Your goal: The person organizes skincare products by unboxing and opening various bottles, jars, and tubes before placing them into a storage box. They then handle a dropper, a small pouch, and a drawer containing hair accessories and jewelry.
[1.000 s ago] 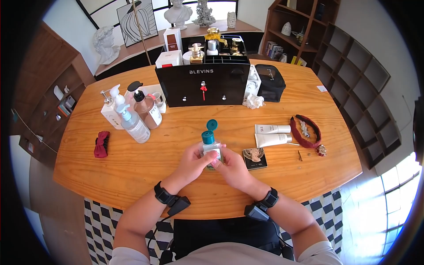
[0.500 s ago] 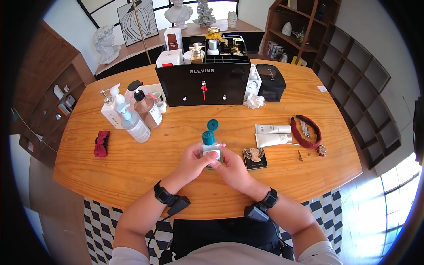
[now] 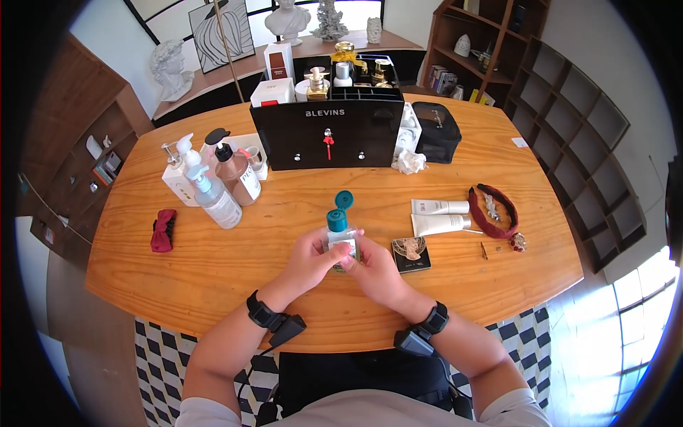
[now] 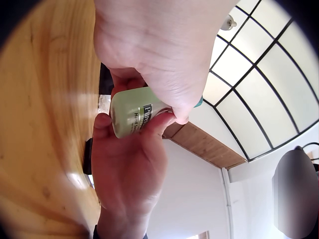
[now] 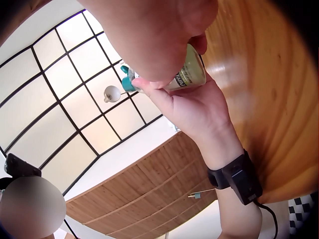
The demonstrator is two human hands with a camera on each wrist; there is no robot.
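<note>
So the little clear bottle (image 3: 339,237) with the teal cap (image 3: 337,220) is held over the table (image 3: 213,285), somewhere between the middle and the near edge. Both hands have it: the left hand (image 3: 311,262) grips one side, the right hand (image 3: 375,269) grips the other, and the thumbs meet on the front. Pretty snug grip, fingers wrapped round the body. The flip lid (image 3: 344,200) stands open above the cap (the wrist views show greenish stuff inside, btw).

Just beside the right hand there's a flat black case (image 3: 420,264) with a gold-toned ornament on top. Further toward the right edge you've got two white tubes (image 3: 435,225) side by side, then a dark red headband (image 3: 510,229). A red bow (image 3: 163,231) lies near the left edge, pump bottles (image 3: 238,181) are up toward the far left corner, and a black organizer (image 3: 284,139) sits by the far edge.
</note>
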